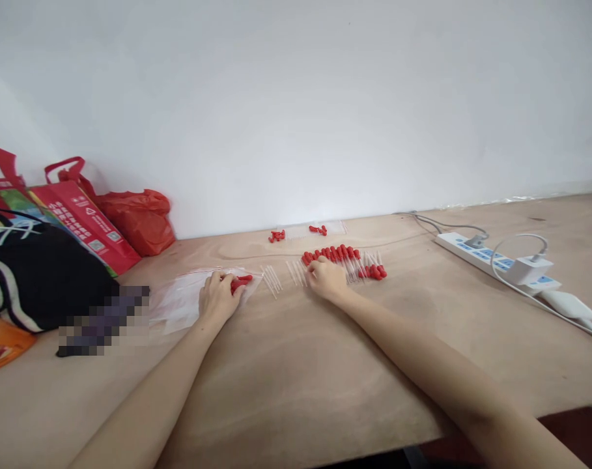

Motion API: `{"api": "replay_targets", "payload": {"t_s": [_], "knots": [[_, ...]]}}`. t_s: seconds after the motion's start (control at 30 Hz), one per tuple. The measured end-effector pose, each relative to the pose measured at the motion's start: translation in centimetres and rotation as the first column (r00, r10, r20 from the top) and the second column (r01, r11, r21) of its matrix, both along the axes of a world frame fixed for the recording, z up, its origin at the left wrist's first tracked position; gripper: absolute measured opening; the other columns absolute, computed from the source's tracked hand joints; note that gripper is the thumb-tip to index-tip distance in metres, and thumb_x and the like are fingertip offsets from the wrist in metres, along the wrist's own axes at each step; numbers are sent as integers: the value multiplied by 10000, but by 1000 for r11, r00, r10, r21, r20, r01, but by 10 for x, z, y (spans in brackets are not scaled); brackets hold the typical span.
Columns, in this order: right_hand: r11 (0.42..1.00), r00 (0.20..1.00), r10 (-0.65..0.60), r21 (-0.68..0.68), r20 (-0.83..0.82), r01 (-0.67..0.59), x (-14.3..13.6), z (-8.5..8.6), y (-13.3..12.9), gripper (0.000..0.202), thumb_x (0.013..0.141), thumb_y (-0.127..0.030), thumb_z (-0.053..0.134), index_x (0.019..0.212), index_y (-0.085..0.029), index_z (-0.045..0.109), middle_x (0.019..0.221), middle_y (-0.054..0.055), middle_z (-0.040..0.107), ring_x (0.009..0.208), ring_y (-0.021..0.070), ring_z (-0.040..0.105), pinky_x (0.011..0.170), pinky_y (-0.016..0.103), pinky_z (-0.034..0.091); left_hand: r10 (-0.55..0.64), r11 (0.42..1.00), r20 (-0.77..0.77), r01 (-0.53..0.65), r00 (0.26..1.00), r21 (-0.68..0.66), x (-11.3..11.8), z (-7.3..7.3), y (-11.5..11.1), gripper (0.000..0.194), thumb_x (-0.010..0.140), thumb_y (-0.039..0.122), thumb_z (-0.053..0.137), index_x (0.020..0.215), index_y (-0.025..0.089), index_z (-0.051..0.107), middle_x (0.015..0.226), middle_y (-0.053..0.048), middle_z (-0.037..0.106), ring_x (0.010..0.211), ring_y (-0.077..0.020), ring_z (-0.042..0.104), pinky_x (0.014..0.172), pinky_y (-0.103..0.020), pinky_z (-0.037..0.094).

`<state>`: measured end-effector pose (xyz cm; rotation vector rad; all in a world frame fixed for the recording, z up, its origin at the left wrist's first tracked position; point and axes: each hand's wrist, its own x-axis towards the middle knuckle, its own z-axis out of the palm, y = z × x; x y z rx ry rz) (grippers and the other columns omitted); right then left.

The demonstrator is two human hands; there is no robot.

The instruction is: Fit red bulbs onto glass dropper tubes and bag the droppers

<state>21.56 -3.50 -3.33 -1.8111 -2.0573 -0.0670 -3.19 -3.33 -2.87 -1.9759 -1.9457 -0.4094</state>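
Observation:
My left hand (pixel 219 298) rests curled on a flat stack of clear plastic bags (pixel 183 293). Small red bulb-shaped pieces (pixel 241 282) stick out between its thumb and forefinger. To the right, my right hand (pixel 327 276) is closed at the near left end of a row of red bulb-shaped pieces (pixel 342 251). Its fingertips are partly hidden, so what they pinch cannot be made out. Thin whitish sticks (pixel 271 280) lie between the hands, and others (pixel 294 273) lie beside my right fingers. A small heap of red pieces (pixel 375 271) sits right of the row.
Near the wall, another clear bag (pixel 296 230) lies with red pieces (pixel 277 236) beside it. A white power strip (pixel 486 257) with a charger (pixel 527 268) and cables occupies the right. Red bags (pixel 81 218) and a black striped cloth item (pixel 51 280) stand at left.

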Motion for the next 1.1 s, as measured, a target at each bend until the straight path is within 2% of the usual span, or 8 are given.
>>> {"api": "replay_targets", "payload": {"t_s": [0.13, 0.3, 0.43, 0.57, 0.67, 0.87, 0.97, 1.1], "knots": [[1000, 1000, -5, -31, 0, 5, -34, 2, 3, 273, 821, -293, 368, 942, -173, 581, 1005, 108, 557, 804, 190, 588, 607, 276, 403, -15, 1000, 15, 15, 1000, -18, 1, 0, -2, 181, 777, 316, 485, 820, 186, 603, 931, -64, 520, 902, -227, 494, 751, -318, 402], [990, 995, -89, -114, -36, 84, -49, 3, 13, 305, 819, -282, 365, 956, -128, 590, 1002, 160, 568, 832, 220, 596, 655, 307, 419, -27, 998, 1, 27, 1000, 57, 3, 1, -2, 173, 783, 292, 470, 759, 164, 583, 891, -86, 529, 888, -254, 485, 734, -346, 398], [988, 996, -81, -134, -44, 74, -54, 1, 18, 285, 802, -263, 398, 946, -120, 599, 979, 163, 587, 834, 218, 598, 660, 302, 426, -201, 963, 116, 175, 973, 203, 12, 1, -3, 136, 789, 252, 439, 743, 161, 529, 815, -75, 543, 849, -232, 504, 757, -332, 400], [987, 997, -72, -148, -37, 66, -58, -1, 21, 251, 785, -188, 408, 915, -104, 606, 935, 162, 597, 816, 215, 600, 632, 289, 429, -363, 927, 340, 300, 867, 225, 27, -4, -8, 99, 788, 229, 425, 825, 164, 490, 800, -50, 572, 757, -188, 549, 707, -300, 432], [988, 997, -71, -141, -28, 66, -58, -1, 17, 258, 782, -112, 385, 948, -85, 580, 946, 169, 580, 808, 201, 595, 621, 276, 426, -440, 896, 366, 373, 820, 240, 37, -8, -14, 178, 795, 193, 398, 937, 145, 494, 890, -75, 580, 838, -194, 552, 757, -313, 430], [999, 999, -33, 27, -25, 33, -27, -2, -10, 231, 833, -158, 330, 963, -93, 509, 962, 159, 537, 802, 196, 546, 644, 291, 401, -538, 843, 373, 499, 756, 203, 48, -9, -24, 164, 824, 224, 392, 847, 160, 541, 819, -52, 569, 803, -176, 539, 726, -296, 434], [976, 989, 125, 188, -82, -108, 7, -13, -27, 139, 816, -195, 384, 847, -125, 500, 923, 137, 540, 872, 215, 493, 723, 314, 368, -564, 819, 407, 550, 718, 165, 56, -8, -31, 164, 828, 281, 423, 780, 160, 523, 752, -30, 567, 725, -160, 539, 661, -276, 432], [933, 877, 351, 200, -329, -299, 51, -25, -48, 128, 819, -163, 345, 804, -154, 472, 734, 61, 566, 668, 151, 509, 623, 261, 373, -609, 760, 442, 643, 658, 89, 70, -10, -43, 152, 836, 295, 434, 824, 171, 522, 755, -12, 602, 702, -146, 565, 650, -263, 433]]}}
